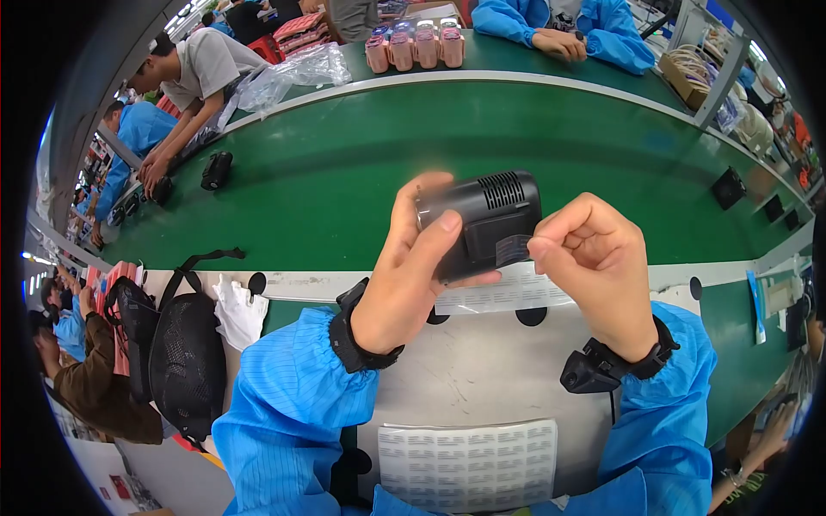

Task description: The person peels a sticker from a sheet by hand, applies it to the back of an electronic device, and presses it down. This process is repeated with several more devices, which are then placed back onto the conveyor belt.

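A black boxy device (pixel 495 211) with a slotted vent and a raised panel is held up over the bench by my left hand (pixel 413 258), its thumb across the near left corner. My right hand (pixel 602 258) pinches a small clear label (pixel 514 249) between thumb and forefinger. The label lies against or just in front of the panel's lower right; whether it sticks there I cannot tell. Below the device lies a sheet of printed labels (pixel 503 292). Another label sheet (pixel 469 464) rests closer to me on the metal plate (pixel 482 378).
A green conveyor belt (pixel 602 138) runs across, carrying black devices (pixel 217 170) at left and another device (pixel 728 187) at right. A black mesh bag (pixel 188 370) and a white glove (pixel 241 310) lie at left. Pink-and-white items (pixel 415 50) stand beyond; co-workers sit around.
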